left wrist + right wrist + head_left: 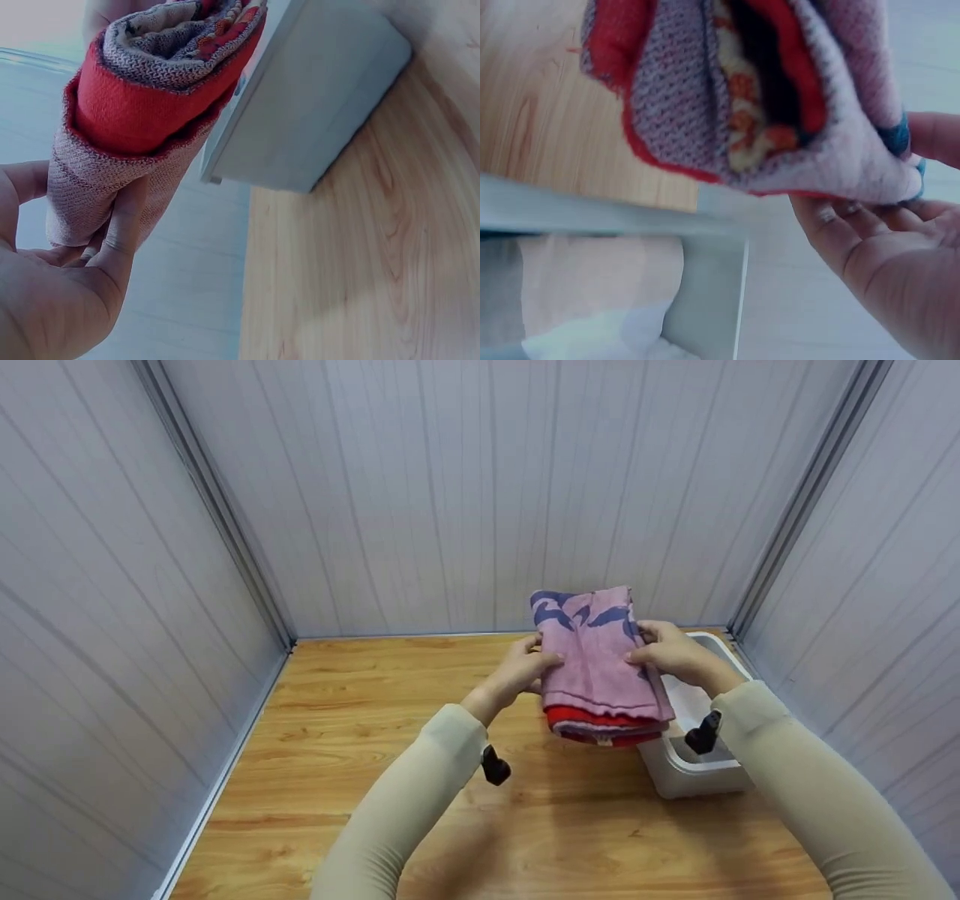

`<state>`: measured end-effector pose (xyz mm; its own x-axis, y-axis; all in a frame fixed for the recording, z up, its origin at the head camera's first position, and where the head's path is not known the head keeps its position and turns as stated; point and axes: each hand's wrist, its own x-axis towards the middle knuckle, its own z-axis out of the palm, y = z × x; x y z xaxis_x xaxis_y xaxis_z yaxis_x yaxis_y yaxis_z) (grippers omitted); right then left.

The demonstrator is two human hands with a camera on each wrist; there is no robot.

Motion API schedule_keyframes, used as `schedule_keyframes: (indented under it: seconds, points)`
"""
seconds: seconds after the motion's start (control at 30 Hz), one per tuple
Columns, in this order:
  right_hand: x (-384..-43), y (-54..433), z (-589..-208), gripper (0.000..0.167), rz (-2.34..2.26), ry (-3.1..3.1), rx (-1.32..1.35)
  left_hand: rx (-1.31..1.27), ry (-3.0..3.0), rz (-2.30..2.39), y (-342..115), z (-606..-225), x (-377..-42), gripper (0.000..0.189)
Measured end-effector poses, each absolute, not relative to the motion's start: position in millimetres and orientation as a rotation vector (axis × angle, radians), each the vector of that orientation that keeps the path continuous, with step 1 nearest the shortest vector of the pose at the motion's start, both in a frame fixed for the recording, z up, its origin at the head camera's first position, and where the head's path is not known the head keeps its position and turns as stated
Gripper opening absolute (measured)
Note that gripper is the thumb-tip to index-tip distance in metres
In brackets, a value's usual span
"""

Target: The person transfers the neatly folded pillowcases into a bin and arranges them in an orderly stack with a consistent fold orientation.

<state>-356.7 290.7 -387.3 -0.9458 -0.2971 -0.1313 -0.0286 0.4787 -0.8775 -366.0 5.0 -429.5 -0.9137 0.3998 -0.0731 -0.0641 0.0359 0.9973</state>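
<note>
Both hands hold a folded towel (pixel 591 660) up above the table. Its outside is pink with blue shapes on top, and red layers show at the near end. My left hand (pixel 516 673) grips its left side, thumb on top and fingers beneath. On the opposite edge my right hand (pixel 684 658) does the same. In the left wrist view, red and grey-pink layers of the towel (pixel 135 105) are rolled into one another. Orange and cream patterning lies deep inside the folds in the right wrist view, where the right fingers (pixel 832 232) pass under it.
A white plastic bin (pixel 694 784) stands on the wooden table (pixel 360 727) at the right, partly behind the towel and right forearm. Pale folded cloth (pixel 600 285) lies in it. Panelled walls (pixel 450 495) close off the back and both sides.
</note>
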Motion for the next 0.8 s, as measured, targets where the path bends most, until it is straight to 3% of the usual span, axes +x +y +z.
schedule_keyframes:
  seconds: [0.8]
  points:
    - [-359, 343, -388, 0.070, -1.162, 2.677, -0.178, 0.319, 1.890, 1.994, 69, -443, -356, 0.054]
